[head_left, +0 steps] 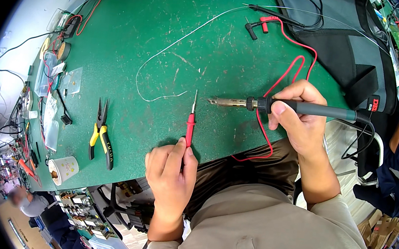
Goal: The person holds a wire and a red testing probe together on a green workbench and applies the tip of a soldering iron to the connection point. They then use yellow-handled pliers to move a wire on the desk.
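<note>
My left hand [171, 170] is closed around a red test probe [190, 129], its metal tip pointing away from me over the green table [136, 35]. In my right hand [302, 118] is a soldering iron [279, 105] with a dark handle, its metal barrel pointing left. The iron's tip is just right of the probe's tip, with a small gap between them. A thin strand of solder wire [163, 95] curls across the table, its free end left of the probe tip. The probe's red lead [263, 126] loops under the iron towards the far right.
Yellow-and-black long-nose pliers [101, 131] lie to the left, beyond a paper cup [64, 169] at the table's edge. Black and red test plugs [258, 26] and a black probe [279, 15] are at the far right near a grey tool bag [343, 47]. Loose wires and parts crowd the left side.
</note>
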A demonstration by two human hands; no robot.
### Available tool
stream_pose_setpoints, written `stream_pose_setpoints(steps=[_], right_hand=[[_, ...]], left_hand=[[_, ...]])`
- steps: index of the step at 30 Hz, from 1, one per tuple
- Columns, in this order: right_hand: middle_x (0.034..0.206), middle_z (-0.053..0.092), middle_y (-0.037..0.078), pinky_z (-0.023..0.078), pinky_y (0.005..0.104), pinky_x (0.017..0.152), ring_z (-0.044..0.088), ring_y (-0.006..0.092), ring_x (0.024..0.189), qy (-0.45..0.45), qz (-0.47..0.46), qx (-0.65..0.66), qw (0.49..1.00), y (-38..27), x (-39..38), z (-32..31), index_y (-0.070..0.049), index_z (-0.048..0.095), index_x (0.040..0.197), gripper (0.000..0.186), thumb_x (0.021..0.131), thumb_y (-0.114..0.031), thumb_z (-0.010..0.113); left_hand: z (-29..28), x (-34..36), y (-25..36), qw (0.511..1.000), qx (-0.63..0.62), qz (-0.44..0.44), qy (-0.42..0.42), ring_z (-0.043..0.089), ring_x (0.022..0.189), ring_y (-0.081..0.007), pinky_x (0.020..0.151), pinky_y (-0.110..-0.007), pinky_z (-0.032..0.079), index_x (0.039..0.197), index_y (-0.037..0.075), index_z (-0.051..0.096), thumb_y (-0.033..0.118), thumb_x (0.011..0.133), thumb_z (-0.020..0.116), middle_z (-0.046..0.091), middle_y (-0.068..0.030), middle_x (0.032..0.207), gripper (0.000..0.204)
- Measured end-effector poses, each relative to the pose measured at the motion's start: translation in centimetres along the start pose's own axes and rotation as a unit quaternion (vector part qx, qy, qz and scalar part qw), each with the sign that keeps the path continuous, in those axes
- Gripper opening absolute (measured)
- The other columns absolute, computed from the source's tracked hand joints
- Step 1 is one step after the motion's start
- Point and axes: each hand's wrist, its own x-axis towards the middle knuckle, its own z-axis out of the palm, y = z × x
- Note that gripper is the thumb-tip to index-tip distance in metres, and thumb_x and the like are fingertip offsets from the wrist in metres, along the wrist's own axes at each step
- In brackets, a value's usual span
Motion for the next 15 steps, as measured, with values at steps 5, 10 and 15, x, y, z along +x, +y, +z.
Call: stream_pose_setpoints(steps=[5,10,15], right_hand=[[0.072,0.064,0.007,0.043,0.0193,0.048,0.058,0.0058,0.057,0.002,-0.001,0.000,1.000,0.00,0.01,0.07,0.001,0.056,0.089,0.011,0.086,0.002,0.067],[0.072,0.064,0.007,0.043,0.0192,0.047,0.058,0.0058,0.056,0.000,-0.003,-0.001,1.000,0.06,0.06,-0.01,0.001,0.056,0.088,0.010,0.087,0.002,0.066],[0.071,0.065,0.007,0.043,0.0190,0.047,0.058,0.0060,0.055,0.003,-0.003,0.002,1.000,0.03,0.01,0.08,0.001,0.056,0.088,0.011,0.087,0.003,0.066]], left_hand=[[-0.06,-0.19,-0.03,1.000,0.002,-0.008,-0.004,0.056,0.070,-0.0229,0.065,-0.036,0.042,0.100,0.002,0.068,0.001,0.075,0.073,0.060,-0.0053,0.081,0.026],[-0.16,-0.21,-0.30,1.000,-0.018,-0.001,-0.006,0.058,0.073,-0.0233,0.066,-0.035,0.042,0.101,0.003,0.068,0.002,0.075,0.075,0.060,-0.0059,0.083,0.027],[-0.71,0.17,0.26,0.999,-0.019,-0.021,-0.017,0.061,0.073,-0.0251,0.066,-0.034,0.050,0.096,-0.001,0.069,-0.001,0.077,0.074,0.063,-0.0111,0.083,0.020]])
